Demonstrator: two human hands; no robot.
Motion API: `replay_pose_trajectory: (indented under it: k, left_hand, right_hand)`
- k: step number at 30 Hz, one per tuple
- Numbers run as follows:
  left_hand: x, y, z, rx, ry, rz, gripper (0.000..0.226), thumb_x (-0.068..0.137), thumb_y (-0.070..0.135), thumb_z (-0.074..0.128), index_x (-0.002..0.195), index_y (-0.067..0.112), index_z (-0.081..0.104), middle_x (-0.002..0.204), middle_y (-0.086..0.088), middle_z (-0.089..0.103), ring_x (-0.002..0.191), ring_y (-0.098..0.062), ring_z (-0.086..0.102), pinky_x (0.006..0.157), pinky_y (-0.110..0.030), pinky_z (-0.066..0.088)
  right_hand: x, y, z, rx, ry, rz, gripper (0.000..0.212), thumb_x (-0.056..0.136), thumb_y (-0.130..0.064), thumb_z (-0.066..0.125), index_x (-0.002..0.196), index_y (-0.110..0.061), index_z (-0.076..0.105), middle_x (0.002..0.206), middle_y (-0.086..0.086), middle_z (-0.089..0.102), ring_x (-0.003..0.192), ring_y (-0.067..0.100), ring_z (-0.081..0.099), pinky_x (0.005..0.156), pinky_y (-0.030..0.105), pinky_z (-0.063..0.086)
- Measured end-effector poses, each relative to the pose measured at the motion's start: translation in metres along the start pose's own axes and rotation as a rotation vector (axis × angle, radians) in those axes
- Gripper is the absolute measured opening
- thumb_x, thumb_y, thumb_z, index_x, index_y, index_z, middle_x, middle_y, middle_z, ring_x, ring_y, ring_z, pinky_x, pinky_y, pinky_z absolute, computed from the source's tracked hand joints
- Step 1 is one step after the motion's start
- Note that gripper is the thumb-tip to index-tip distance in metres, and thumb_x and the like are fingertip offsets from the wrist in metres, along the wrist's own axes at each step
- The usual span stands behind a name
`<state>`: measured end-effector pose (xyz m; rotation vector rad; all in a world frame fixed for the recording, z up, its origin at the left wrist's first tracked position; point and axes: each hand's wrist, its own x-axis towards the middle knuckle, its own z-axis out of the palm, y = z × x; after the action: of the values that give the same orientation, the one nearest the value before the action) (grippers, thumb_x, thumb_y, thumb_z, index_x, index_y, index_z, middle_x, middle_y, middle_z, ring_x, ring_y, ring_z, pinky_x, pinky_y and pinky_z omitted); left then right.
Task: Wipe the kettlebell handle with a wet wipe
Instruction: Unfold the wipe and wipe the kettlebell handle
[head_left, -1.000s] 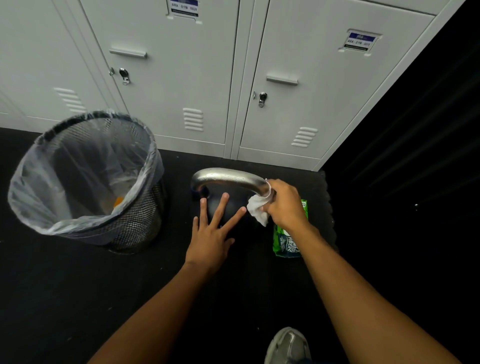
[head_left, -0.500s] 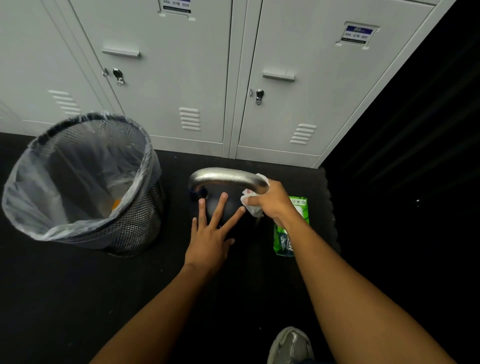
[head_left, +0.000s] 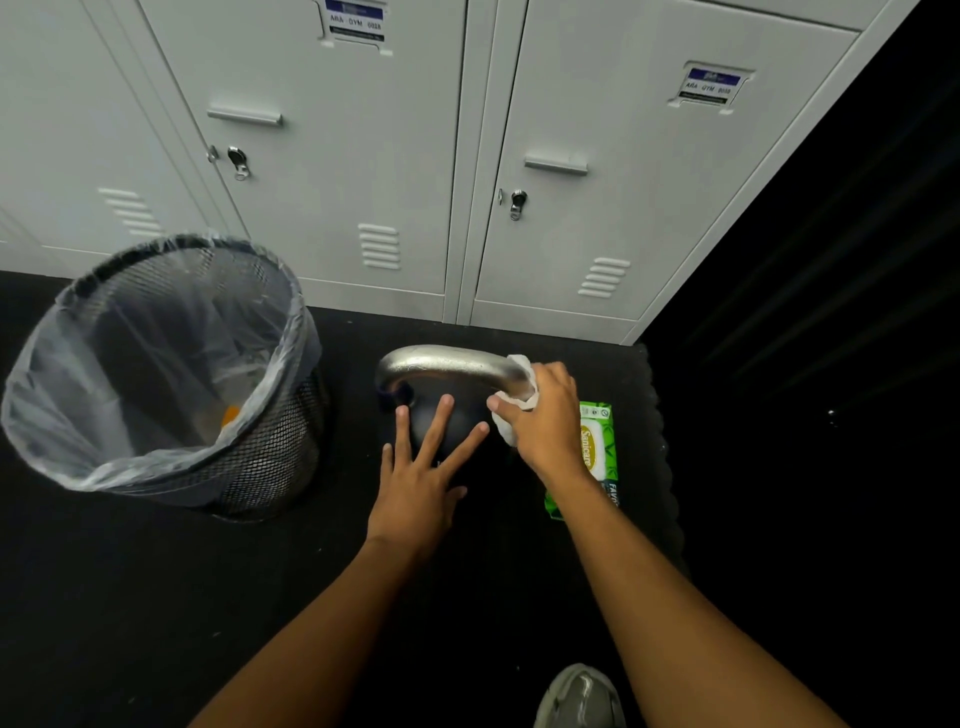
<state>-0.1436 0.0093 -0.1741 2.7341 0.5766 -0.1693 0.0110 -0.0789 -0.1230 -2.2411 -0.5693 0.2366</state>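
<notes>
Crouching, we see bare floor (head_left: 130, 597) at seven o'clock. Our right hand (head_left: 545, 415) clamps a wet wipe (head_left: 511, 400) around the kettlebell handle (head_left: 447, 364), centre; left hand (head_left: 421, 483) lies splayed flat.

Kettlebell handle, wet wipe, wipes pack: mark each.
kettlebell handle (head_left: 447, 364), head view, bare top of the metal arch.
wet wipe (head_left: 506, 431), head view, white fold hanging below the right hand.
wipes pack (head_left: 597, 447), head view, green and yellow front label.
</notes>
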Motion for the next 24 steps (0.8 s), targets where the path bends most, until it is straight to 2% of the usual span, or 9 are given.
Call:
replay_pose_trajectory:
  k: [6, 9, 10, 12, 14, 17, 19, 22, 24]
  left_hand:
    - [0.002, 0.000, 0.000, -0.001, -0.012, 0.000, 0.091, 0.101, 0.040, 0.054, 0.150, 0.056, -0.021, 0.157, 0.010, -0.044, 0.145, -0.041, -0.036, 0.121, -0.060, 0.005]
    - [0.002, -0.001, -0.001, -0.012, -0.007, 0.003, 0.090, 0.100, 0.039, 0.054, 0.150, 0.057, -0.019, 0.158, 0.011, -0.043, 0.145, -0.042, -0.036, 0.121, -0.060, 0.005]
    - [0.001, -0.001, -0.002, -0.014, -0.009, 0.004, 0.090, 0.100, 0.039, 0.055, 0.151, 0.057, -0.018, 0.158, 0.011, -0.043, 0.145, -0.042, -0.036, 0.121, -0.060, 0.005]
    - [0.001, 0.000, -0.003, -0.006, -0.018, 0.003, 0.090, 0.101, 0.040, 0.054, 0.150, 0.057, -0.019, 0.158, 0.011, -0.044, 0.145, -0.041, -0.036, 0.121, -0.060, 0.005]
    - [0.001, 0.000, -0.004, -0.008, -0.026, 0.003, 0.090, 0.101, 0.040, 0.053, 0.150, 0.057, -0.020, 0.157, 0.012, -0.044, 0.144, -0.041, -0.037, 0.122, -0.061, 0.006]
    - [0.001, -0.001, -0.005, -0.014, -0.033, 0.003, 0.091, 0.101, 0.040, 0.054, 0.149, 0.058, -0.022, 0.156, 0.013, -0.045, 0.144, -0.041, -0.038, 0.122, -0.061, 0.006]
    - [0.001, -0.002, -0.004, -0.019, -0.042, 0.005, 0.093, 0.101, 0.040, 0.053, 0.146, 0.059, -0.026, 0.156, 0.013, -0.046, 0.144, -0.040, -0.039, 0.123, -0.062, 0.007]
    - [0.001, -0.001, -0.004, -0.039, -0.032, 0.006, 0.095, 0.101, 0.038, 0.054, 0.143, 0.061, -0.027, 0.156, 0.014, -0.045, 0.144, -0.040, -0.039, 0.123, -0.062, 0.007]
    - [0.000, 0.000, -0.005, -0.037, -0.017, 0.005, 0.093, 0.100, 0.036, 0.055, 0.147, 0.060, -0.021, 0.157, 0.014, -0.043, 0.145, -0.040, -0.037, 0.124, -0.062, 0.009]
  right_hand:
    - [0.005, 0.003, -0.008, 0.262, -0.260, 0.223, 0.056, 0.081, -0.014, 0.081, 0.132, -0.018, 0.059, 0.111, -0.002, 0.070, 0.106, 0.016, 0.065, 0.091, 0.026, 0.047]
    - [0.012, -0.004, -0.010, 0.189, -0.290, 0.234, 0.044, 0.078, -0.016, 0.083, 0.119, -0.018, 0.066, 0.108, 0.001, 0.072, 0.103, 0.020, 0.067, 0.092, 0.034, 0.051]
    - [0.014, -0.007, -0.010, 0.161, -0.283, 0.217, 0.036, 0.079, -0.018, 0.082, 0.112, -0.017, 0.067, 0.104, 0.001, 0.072, 0.099, 0.019, 0.067, 0.088, 0.033, 0.052]
    - [0.014, -0.013, -0.010, 0.163, -0.251, 0.171, 0.025, 0.083, -0.019, 0.079, 0.103, -0.014, 0.064, 0.095, 0.001, 0.070, 0.086, 0.014, 0.064, 0.072, 0.017, 0.049]
    - [0.010, -0.023, -0.011, 0.153, -0.210, 0.124, 0.027, 0.086, -0.016, 0.076, 0.108, -0.011, 0.060, 0.099, 0.005, 0.066, 0.082, 0.012, 0.060, 0.059, 0.005, 0.042]
    - [0.003, -0.029, -0.007, 0.038, -0.142, 0.016, 0.040, 0.085, -0.018, 0.075, 0.120, -0.017, 0.057, 0.115, 0.004, 0.060, 0.102, 0.023, 0.061, 0.082, 0.029, 0.051]
    - [-0.007, -0.031, -0.003, 0.033, -0.128, -0.038, 0.055, 0.083, -0.010, 0.072, 0.131, -0.024, 0.051, 0.128, -0.001, 0.053, 0.119, 0.021, 0.054, 0.096, 0.040, 0.050]
    - [-0.022, -0.029, -0.001, 0.185, -0.113, -0.028, 0.082, 0.080, 0.009, 0.061, 0.148, -0.031, 0.040, 0.155, -0.009, 0.037, 0.146, 0.019, 0.031, 0.115, 0.043, 0.038]
    - [-0.025, -0.025, -0.006, 0.262, -0.086, 0.024, 0.080, 0.087, 0.004, 0.061, 0.154, -0.029, 0.032, 0.161, -0.007, 0.030, 0.148, 0.013, 0.025, 0.117, 0.033, 0.030]
